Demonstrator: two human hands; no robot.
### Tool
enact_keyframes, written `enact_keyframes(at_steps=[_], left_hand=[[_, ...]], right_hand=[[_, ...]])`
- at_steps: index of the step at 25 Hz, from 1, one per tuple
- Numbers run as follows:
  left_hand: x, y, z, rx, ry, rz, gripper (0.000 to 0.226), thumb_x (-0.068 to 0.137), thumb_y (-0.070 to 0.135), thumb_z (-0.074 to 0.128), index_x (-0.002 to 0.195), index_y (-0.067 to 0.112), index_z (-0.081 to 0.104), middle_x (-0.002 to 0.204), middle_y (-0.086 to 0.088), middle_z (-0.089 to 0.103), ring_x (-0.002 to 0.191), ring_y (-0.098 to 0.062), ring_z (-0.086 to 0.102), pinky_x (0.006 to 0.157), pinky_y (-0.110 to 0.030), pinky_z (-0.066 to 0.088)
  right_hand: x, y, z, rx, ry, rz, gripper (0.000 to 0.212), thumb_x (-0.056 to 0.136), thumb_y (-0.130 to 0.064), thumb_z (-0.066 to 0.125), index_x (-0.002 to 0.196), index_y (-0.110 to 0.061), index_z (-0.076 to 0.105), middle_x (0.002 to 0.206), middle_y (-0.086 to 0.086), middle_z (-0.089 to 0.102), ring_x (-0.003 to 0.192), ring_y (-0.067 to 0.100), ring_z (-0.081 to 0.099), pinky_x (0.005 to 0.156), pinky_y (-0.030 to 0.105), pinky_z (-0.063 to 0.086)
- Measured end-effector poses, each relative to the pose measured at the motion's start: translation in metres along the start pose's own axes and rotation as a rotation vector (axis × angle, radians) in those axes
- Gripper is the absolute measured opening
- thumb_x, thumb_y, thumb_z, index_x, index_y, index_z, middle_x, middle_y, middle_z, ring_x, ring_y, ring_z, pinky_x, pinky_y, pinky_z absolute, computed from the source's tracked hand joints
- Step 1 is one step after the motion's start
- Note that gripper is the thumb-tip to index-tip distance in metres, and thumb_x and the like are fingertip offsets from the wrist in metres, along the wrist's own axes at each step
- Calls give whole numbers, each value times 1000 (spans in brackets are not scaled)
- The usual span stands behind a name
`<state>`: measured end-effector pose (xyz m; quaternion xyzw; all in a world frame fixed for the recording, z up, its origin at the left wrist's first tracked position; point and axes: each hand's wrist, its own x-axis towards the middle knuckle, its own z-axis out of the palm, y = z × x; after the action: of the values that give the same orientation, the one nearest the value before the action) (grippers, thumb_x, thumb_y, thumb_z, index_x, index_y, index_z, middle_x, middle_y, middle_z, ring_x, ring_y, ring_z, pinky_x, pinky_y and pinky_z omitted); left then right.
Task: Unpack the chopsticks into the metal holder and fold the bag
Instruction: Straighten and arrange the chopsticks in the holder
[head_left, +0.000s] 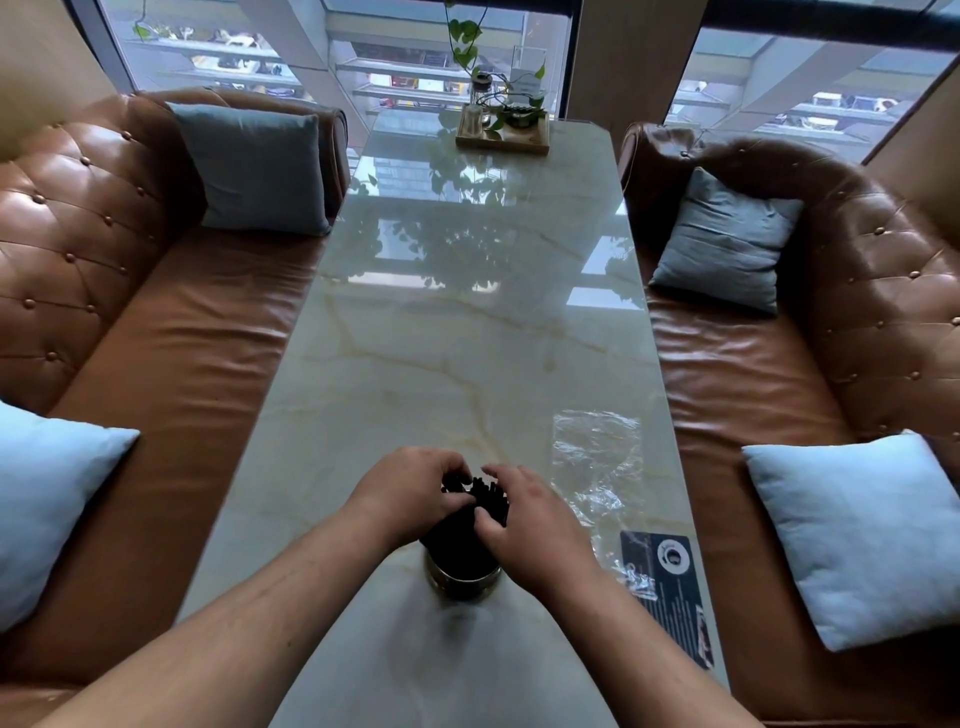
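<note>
A bundle of black chopsticks (483, 501) stands upright in the round metal holder (464, 579) near the front of the marble table (467, 338). My left hand (410, 491) grips the tops of the chopsticks from the left. My right hand (530, 525) curls around them from the right, fingers on the sticks. The empty clear plastic bag (595, 457) lies flat and crinkled on the table, to the right of my right hand. The lower part of the chopsticks is hidden inside the holder.
A dark printed card (670, 582) lies at the table's right edge. A wooden tray (501, 137) with a plant and jars stands at the far end. Brown leather sofas (171, 364) with blue cushions (857, 530) flank both sides.
</note>
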<state>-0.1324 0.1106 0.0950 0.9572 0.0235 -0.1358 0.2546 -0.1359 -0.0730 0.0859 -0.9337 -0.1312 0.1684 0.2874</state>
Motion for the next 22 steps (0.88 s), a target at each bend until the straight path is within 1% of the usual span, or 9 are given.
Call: enact_keyframes(at_steps=[2,4,6,9,13,16,19,21,22], left_hand=[[0,1,3,12,5,7,24,85,36,70,108,32,75,107,6,76,100,-17,68,81,-28,51],[0,0,5,27,13,17,22,86,34,68,107,31,76,107,4,77,101,-18,68,81,-29,51],[-1,-1,4,42,19,39,20,87,33,68,104,31,77,104,3,77,100,-19,69,79,-28,50],[-2,0,-5,69,33,78,18,87,33,69,102,30,78,103,3,77,99,-19,69,80,-28,50],[-7,8,-47,98,66,110,15,86,36,72,98,30,78,99,7,78,94,-14,69,74,-23,46],[-13,11,-98,74,137,106,12,82,36,79,92,30,80,88,11,78,80,-5,66,71,-21,46],[-23,3,-141,-63,218,78,9,78,32,85,86,29,81,73,15,77,68,-1,69,70,-23,55],[-29,-8,-156,-288,278,46,9,77,25,88,83,27,81,67,11,77,60,-3,71,64,-22,59],[-31,-14,-159,-405,306,26,9,77,21,88,82,26,81,66,6,77,57,-6,70,61,-20,59]], right_hand=[[-1,-2,1,-7,-22,-33,53,92,-38,59,144,-31,54,136,-3,62,123,23,61,98,36,49],[1,-1,2,-39,-33,-65,43,94,-35,58,137,-32,59,130,-2,67,119,24,62,95,35,49],[2,1,1,-54,-3,-62,37,95,-34,57,132,-31,63,128,-3,70,116,24,64,92,35,49],[0,5,0,-52,32,-61,42,94,-35,59,135,-30,62,132,-3,68,118,22,64,95,34,50],[-7,5,-6,-31,41,-71,43,93,-37,58,135,-31,62,133,-6,67,119,18,63,97,33,50],[-8,5,-16,1,88,-73,41,94,-35,58,134,-31,63,131,-7,68,118,15,64,98,34,52],[-12,4,-24,31,172,-80,34,93,-33,59,126,-30,69,121,-10,71,110,11,66,90,29,51],[-18,3,-28,76,244,-80,26,91,-34,60,115,-32,72,110,-15,71,96,5,64,81,23,48],[-21,2,-28,100,261,-77,23,90,-37,59,109,-33,72,104,-17,71,89,2,62,76,22,47]])
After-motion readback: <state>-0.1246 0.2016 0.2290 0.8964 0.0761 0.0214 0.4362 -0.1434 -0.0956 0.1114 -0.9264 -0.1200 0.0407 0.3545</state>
